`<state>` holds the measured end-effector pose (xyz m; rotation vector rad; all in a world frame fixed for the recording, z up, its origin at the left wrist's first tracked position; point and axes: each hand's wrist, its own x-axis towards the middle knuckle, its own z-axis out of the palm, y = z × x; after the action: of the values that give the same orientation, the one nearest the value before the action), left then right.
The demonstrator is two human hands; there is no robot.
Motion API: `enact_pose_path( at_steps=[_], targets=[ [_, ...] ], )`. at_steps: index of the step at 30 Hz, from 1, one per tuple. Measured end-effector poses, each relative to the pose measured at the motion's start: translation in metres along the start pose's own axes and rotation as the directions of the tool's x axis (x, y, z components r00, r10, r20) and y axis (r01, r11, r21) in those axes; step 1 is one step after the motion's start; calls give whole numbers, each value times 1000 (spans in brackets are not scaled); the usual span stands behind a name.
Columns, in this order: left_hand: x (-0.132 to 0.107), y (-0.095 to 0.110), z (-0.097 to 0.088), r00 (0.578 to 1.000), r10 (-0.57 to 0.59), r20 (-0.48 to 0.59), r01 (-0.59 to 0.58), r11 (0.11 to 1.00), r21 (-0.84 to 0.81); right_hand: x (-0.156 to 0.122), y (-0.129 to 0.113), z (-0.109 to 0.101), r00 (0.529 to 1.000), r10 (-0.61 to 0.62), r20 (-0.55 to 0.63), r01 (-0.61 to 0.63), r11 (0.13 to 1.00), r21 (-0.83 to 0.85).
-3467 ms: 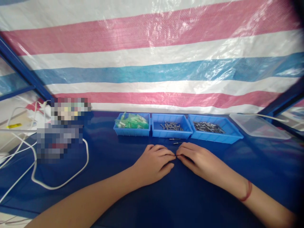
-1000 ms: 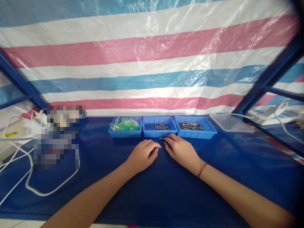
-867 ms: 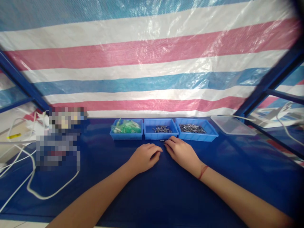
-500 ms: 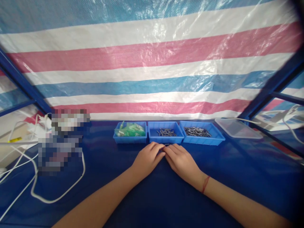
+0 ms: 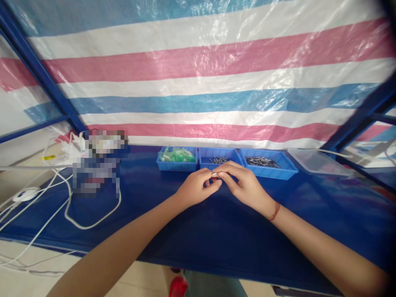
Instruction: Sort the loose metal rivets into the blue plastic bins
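Observation:
A small, shiny metal pin [image 5: 214, 174] shows between the fingertips of both hands. My right hand [image 5: 246, 184] pinches one end between thumb and forefinger. The curled fingers of my left hand [image 5: 194, 187] close on the other end, its thumb a little lower. Just behind the hands stands the middle blue bin [image 5: 204, 153], with loose metal pins [image 5: 219, 160] in it; the hands hide part of its front. The right blue bin [image 5: 286, 169] holds many thin metal pieces [image 5: 261, 162]. In the left blue bin [image 5: 176, 166] lie green and clear plastic packets [image 5: 179, 155].
A clear plastic lid [image 5: 318, 161] lies right of the bins on the blue table [image 5: 247, 243]. White cables [image 5: 89, 226] loop over the left side, near a blurred-out patch [image 5: 95, 173]. Striped sheeting [image 5: 198, 99] hangs behind, between blue frame posts [image 5: 46, 78].
The view has tipped down, bringing the table's front edge and floor into sight. My hands have turned and lifted slightly, and the metal pin shows more clearly between the fingers.

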<state>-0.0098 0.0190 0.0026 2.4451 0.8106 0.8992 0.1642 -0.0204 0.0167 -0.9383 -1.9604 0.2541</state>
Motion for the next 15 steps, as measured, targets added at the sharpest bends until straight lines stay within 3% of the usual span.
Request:
enact_pose_path(
  at_steps=[5,12,15],
  targets=[
    [21,7,-3,1000,22,5,-22,1000,-10,5,8,-15,999,-37,-17,37,999,-28],
    [37,10,12,990,134,40,-133,991,-26,-4,16,-39,1000,-9,15,11,994,-112],
    [34,11,20,994,106,22,-103,990,-97,-6,17,-37,991,124,-39,-126,991,-38]
  ],
)
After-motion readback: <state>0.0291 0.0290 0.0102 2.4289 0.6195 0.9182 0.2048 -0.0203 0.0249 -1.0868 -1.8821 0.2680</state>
